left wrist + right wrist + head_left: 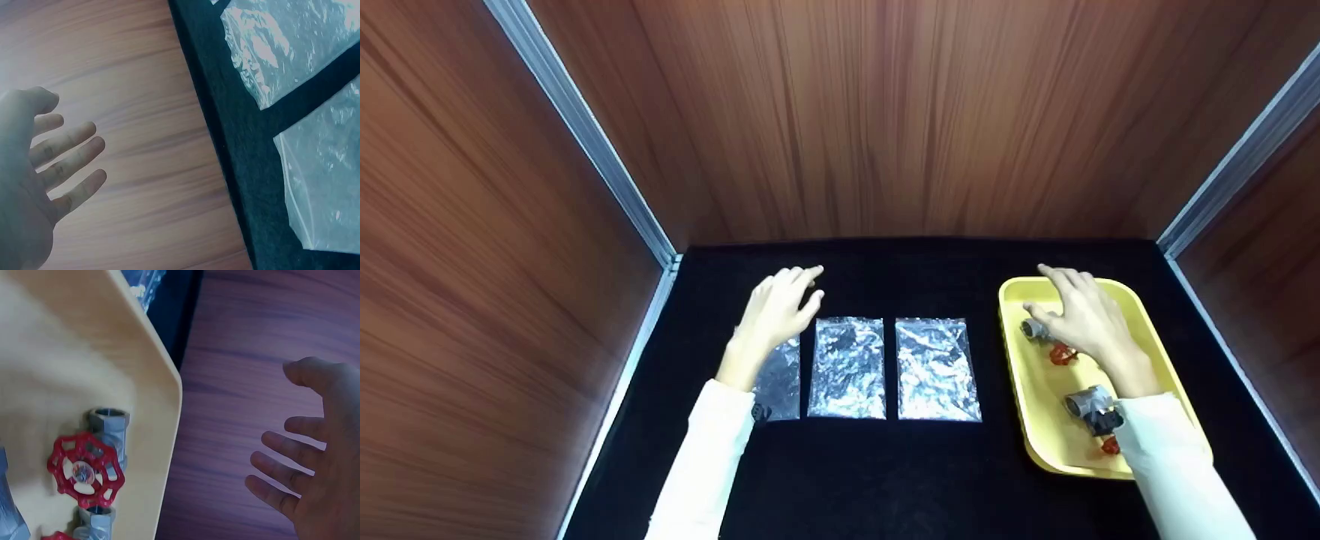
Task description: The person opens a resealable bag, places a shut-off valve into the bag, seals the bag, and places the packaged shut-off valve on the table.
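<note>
Head view showed 2 hands up in the air over a black table (930,480). The left hand (772,311) was above the left clear bag (784,384), and its fingers were spread a bit, with gaps between them and the thumb out to the side. It held nothing. The right hand (1084,315) was over the far half of a yellow tray (1050,431). Its fingers were spread too, its thumb stuck out, and it held nothing.

The tray sat near the right edge of the table. Inside, a gray pipe piece (1033,328) lay by the tray's left edge, toward the far left corner, with a red wheel (1062,355) just beside it. Nearer the tray's near edge lay another gray pipe piece (1086,403), a black bit (1102,422) and a small red wheel (1111,445), close to the right sleeve (1174,450).

The left bag, the middle bag (847,367) and the right bag (937,367) lay flat in a row, between the table's left edge and the tray. A small black thing (761,412) showed at the left bag's near end, beside the left sleeve (697,465)
</note>
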Demonstrator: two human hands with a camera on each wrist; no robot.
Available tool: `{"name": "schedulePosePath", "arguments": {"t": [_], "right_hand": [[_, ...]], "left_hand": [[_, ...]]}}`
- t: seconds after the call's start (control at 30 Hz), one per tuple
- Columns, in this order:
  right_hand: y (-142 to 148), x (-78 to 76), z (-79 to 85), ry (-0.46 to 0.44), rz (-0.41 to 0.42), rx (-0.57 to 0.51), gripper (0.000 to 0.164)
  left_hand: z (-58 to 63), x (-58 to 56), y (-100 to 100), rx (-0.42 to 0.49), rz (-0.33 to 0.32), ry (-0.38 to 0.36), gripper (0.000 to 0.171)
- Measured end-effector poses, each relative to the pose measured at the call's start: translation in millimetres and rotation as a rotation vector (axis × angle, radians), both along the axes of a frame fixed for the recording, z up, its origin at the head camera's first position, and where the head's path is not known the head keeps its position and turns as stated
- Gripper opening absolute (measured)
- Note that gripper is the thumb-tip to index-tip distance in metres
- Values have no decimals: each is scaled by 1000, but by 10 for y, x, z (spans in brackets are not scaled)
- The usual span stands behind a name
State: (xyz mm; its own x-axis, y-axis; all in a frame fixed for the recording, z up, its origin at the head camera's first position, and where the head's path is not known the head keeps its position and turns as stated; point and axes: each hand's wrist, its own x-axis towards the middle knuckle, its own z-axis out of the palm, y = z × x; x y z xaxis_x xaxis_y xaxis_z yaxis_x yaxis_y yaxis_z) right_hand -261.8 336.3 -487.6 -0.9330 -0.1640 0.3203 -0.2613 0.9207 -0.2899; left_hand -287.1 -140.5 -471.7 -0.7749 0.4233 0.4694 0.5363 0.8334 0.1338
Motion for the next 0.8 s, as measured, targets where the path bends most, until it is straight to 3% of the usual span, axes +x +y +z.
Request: {"name": "schedulePosePath", "arguments": {"t": [0.43, 0.8], "right_hand": [[-165, 96, -79, 26, 26, -46, 63], [-308, 173, -158, 70, 44, -45, 60]], "left_hand": [[-83, 140, 110, 83, -23, 47, 31], [-162, 216, 202, 140, -9, 37, 29]]}}
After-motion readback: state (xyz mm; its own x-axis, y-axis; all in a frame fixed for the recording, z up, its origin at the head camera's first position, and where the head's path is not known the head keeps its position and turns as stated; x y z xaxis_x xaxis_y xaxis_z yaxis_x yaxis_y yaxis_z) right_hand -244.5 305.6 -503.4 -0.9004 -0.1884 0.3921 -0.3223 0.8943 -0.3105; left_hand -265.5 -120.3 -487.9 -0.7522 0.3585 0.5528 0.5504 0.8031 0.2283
